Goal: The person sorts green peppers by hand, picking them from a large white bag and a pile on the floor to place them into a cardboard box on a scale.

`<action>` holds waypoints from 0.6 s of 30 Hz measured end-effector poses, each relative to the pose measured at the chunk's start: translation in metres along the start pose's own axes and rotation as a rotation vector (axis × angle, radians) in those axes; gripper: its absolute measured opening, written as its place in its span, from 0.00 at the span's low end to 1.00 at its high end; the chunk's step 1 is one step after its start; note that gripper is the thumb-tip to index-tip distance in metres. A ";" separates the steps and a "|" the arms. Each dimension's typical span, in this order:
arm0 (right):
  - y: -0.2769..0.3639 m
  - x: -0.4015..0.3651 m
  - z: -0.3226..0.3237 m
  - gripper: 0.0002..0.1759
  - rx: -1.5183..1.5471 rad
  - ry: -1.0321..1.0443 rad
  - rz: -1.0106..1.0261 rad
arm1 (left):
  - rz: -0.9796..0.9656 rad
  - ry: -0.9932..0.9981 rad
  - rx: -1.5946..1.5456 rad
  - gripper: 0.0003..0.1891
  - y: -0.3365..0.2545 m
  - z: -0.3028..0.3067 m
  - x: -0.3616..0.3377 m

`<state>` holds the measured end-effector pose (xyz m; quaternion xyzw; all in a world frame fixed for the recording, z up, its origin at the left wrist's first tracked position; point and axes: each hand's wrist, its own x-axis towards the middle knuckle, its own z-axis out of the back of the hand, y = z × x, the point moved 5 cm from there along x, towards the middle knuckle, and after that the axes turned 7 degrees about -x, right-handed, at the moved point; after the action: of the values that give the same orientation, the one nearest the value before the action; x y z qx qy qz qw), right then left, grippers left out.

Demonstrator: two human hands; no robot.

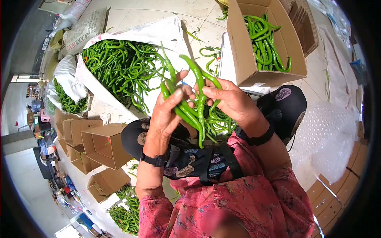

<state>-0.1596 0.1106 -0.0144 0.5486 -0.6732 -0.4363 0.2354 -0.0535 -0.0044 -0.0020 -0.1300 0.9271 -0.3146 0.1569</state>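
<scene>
Several long green chili peppers [185,112] lie bunched in my left hand [166,110], its fingers curled round them. My right hand [234,99] pinches more green chili peppers [200,93] between thumb and fingers, and these hang down beside the left bunch. Both hands are close together above my lap. Below them is a loose pile of green chili peppers [222,122]. A white sack [174,33] lies open beyond my left hand, spilling a large heap of chili peppers [123,69]. Parts of the fingers are hidden behind the peppers.
Past my right hand stands an open cardboard box [291,37] holding chili peppers. Empty cardboard boxes [104,144] stand at the left, near another pepper pile [125,216]. Bubble wrap [325,139] lies at the right. A second sack [65,73] sits at far left.
</scene>
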 end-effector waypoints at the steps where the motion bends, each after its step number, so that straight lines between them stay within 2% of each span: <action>1: -0.004 0.000 0.002 0.18 0.139 0.012 -0.019 | -0.011 -0.049 -0.038 0.32 0.000 0.003 0.001; 2: -0.004 -0.001 0.003 0.20 0.146 0.062 -0.018 | -0.003 -0.036 -0.049 0.32 0.001 0.005 0.002; 6: 0.001 -0.007 -0.002 0.18 0.220 0.026 -0.023 | 0.031 -0.031 -0.019 0.30 0.004 0.009 0.006; 10: -0.008 -0.005 0.004 0.19 0.249 0.075 -0.019 | 0.020 -0.008 0.004 0.30 0.002 0.007 0.009; 12: -0.012 -0.005 0.007 0.19 0.266 0.080 -0.030 | 0.007 0.052 -0.118 0.29 0.001 0.005 0.010; 15: -0.014 -0.007 0.007 0.18 0.258 0.058 -0.062 | -0.001 0.014 -0.154 0.29 0.001 0.010 0.009; 16: -0.009 -0.010 0.006 0.18 0.160 0.020 -0.043 | 0.019 0.052 -0.146 0.29 0.000 0.010 0.009; 17: -0.006 -0.011 0.007 0.18 0.062 -0.019 -0.024 | 0.025 -0.005 -0.111 0.29 0.000 0.008 0.007; 18: -0.010 -0.010 0.012 0.15 -0.173 -0.117 -0.035 | 0.023 -0.043 -0.092 0.28 0.001 0.008 0.007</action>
<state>-0.1612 0.1237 -0.0274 0.5113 -0.6361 -0.5281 0.2346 -0.0569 -0.0102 -0.0108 -0.1331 0.9385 -0.2669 0.1741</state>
